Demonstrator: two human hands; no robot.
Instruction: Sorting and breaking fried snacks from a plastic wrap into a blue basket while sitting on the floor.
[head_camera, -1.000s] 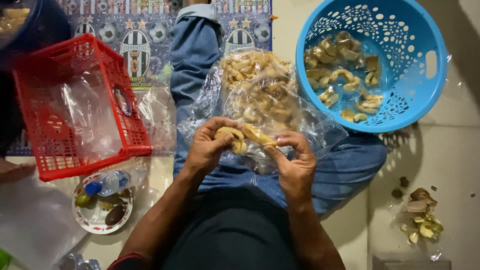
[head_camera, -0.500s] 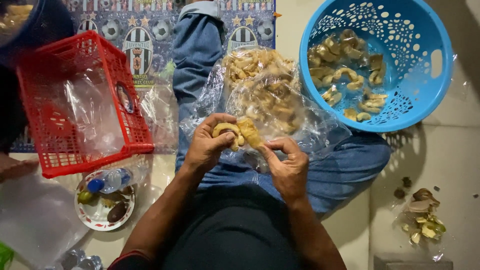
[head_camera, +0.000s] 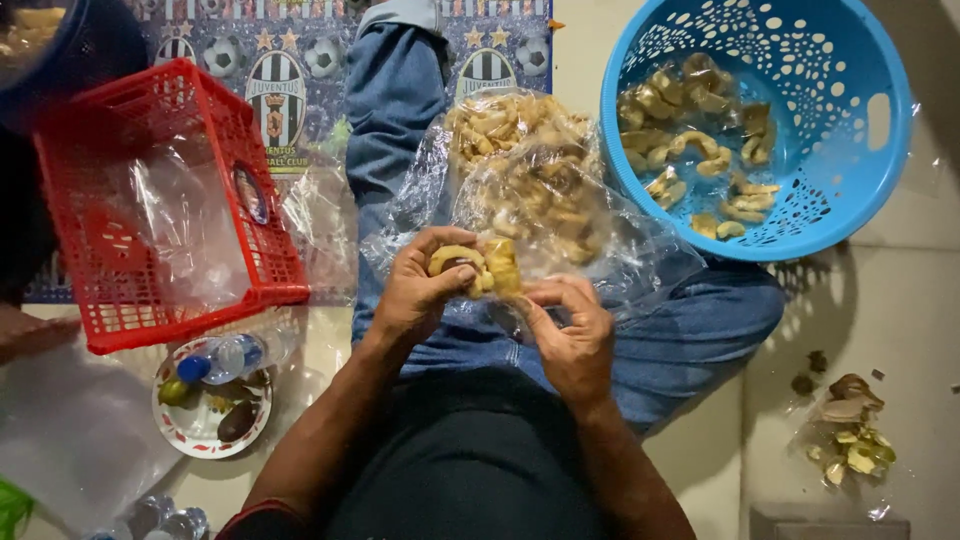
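— Both hands have drifted slightly apart since earlier; what now?
— Left hand (head_camera: 425, 290) curls closed around the yellow fruit piece (head_camera: 478, 268); right hand (head_camera: 572, 335) pinches its edge, above the clear bag (head_camera: 540, 200) on the lap.

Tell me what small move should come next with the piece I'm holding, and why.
Probably keep peeling: pull the loose bit off with the right hand while the left hand grips the yellow piece. Both hands meet on it over the clear bag on the lap, so it looks unfinished. Pale pieces lie in the blue basket, and scraps lie on the floor to the right.
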